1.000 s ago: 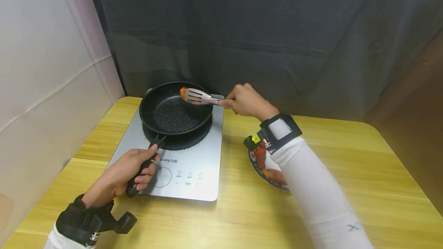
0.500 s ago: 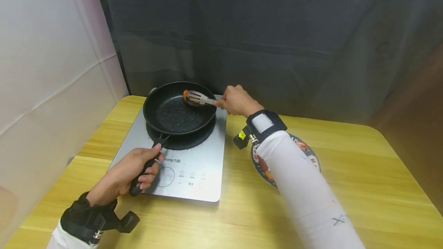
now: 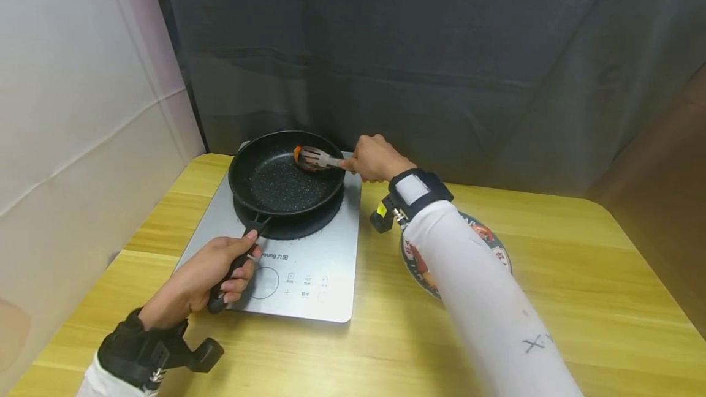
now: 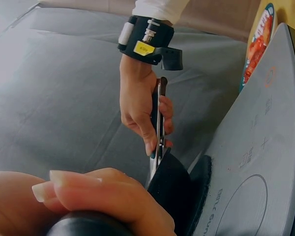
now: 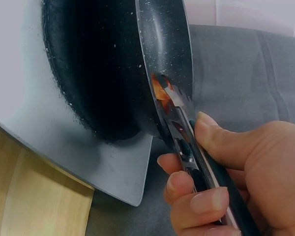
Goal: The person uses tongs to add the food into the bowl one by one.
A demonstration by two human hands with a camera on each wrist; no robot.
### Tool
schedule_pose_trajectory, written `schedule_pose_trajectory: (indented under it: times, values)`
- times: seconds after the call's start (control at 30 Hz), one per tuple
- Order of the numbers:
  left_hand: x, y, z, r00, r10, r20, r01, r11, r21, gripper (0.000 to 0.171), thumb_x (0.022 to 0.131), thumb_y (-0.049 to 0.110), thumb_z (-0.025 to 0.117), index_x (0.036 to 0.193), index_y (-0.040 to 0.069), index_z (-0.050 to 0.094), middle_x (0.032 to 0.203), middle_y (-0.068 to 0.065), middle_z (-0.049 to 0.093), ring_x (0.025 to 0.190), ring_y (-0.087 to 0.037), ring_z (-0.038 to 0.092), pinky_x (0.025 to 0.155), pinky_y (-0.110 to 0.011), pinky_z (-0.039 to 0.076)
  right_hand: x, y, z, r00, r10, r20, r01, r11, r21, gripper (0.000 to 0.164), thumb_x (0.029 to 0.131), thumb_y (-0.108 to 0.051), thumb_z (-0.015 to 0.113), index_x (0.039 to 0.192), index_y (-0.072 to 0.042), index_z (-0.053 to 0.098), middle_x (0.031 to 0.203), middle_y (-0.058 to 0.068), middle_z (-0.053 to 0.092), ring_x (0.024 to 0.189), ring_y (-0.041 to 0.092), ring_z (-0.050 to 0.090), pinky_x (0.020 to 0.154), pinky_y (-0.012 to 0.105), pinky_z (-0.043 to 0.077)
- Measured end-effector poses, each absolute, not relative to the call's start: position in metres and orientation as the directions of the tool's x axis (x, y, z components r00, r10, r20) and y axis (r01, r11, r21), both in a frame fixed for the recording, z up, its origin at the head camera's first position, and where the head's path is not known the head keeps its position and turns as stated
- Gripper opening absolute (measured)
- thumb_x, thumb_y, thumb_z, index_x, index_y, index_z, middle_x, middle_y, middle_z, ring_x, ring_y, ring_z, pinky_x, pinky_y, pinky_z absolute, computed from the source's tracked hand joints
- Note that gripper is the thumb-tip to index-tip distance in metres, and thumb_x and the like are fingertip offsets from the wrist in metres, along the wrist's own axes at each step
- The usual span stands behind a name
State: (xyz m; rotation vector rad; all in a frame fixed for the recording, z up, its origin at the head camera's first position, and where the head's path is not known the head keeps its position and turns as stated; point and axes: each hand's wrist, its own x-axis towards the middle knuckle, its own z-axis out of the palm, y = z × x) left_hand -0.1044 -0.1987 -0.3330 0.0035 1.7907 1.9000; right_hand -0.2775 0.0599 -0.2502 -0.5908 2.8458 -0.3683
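Note:
In the head view my left hand (image 3: pixel 220 268) grips the handle (image 3: pixel 216 304) of a black speckled frying pan (image 3: pixel 281 185). The pan stands over the dark round mat of a silver induction cooker (image 3: pixel 331 250); whether it touches the mat, I cannot tell. My right hand (image 3: pixel 380 158) reaches over the pan's right rim, fingers and thumb curled round metal tongs (image 5: pixel 199 152) with slotted heads. Pinched between the heads is an orange-red piece of food (image 5: pixel 160 92), low inside the pan near its far right wall. The tongs hide most of the piece.
On the wooden table (image 3: pixel 579 274), right of the cooker, sits a patterned plate (image 3: pixel 502 255) with reddish food (image 3: pixel 421 268), partly covered by my right sleeve. A dark curtain (image 3: pixel 441 48) hangs close behind, and a white panel (image 3: pixel 83 78) borders the left side.
My right hand has moved slightly left and lowered the tongs with the food deeper into the pan. More of the plate shows beside the sleeve. My left hand keeps its hold on the handle.

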Motion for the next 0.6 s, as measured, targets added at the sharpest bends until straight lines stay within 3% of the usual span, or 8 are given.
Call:
schedule_pose_trajectory:
  times: [0.3, 0.43, 0.6]
  values:
    - [-0.105, -0.198, -0.334, -0.868, 0.354, -0.348, -0.365, 0.019, 0.931, 0.042, 0.104, 0.042, 0.036, 0.099, 0.0, 0.04, 0.06, 0.003, 0.033, 0.042, -0.007, 0.033, 0.038, -0.02, 0.034, -0.278, 0.053, -0.252, -0.926, -0.352, -0.136, -0.311, 0.916, -0.252, 0.048, 0.097, -0.043, 0.054, 0.081, -0.003, 0.074, 0.064, 0.008, 0.064, 0.065, 0.023, 0.067, 0.057, 0.029, 0.048]
    - [-0.106, -0.199, -0.333, -0.867, 0.353, -0.351, -0.368, 0.02, 0.93, 0.042, 0.104, 0.042, 0.036, 0.099, 0.0, 0.04, 0.06, 0.003, 0.033, 0.041, -0.007, 0.033, 0.038, -0.02, 0.034, -0.275, 0.051, -0.252, -0.944, -0.308, -0.117, -0.272, 0.929, -0.25, 0.046, 0.095, -0.046, 0.055, 0.085, -0.005, 0.072, 0.09, 0.014, 0.061, 0.063, 0.023, 0.064, 0.058, 0.033, 0.049]
    - [-0.106, -0.199, -0.333, -0.865, 0.361, -0.349, -0.368, 0.017, 0.93, 0.041, 0.104, 0.041, 0.036, 0.099, 0.0, 0.04, 0.06, 0.004, 0.033, 0.042, -0.007, 0.033, 0.038, -0.019, 0.034, -0.271, 0.047, -0.254, -0.961, -0.272, -0.059, -0.257, 0.949, -0.184, 0.048, 0.093, -0.05, 0.056, 0.109, -0.006, 0.064, 0.117, 0.017, 0.051, 0.085, 0.027, 0.057, 0.068, 0.04, 0.049]
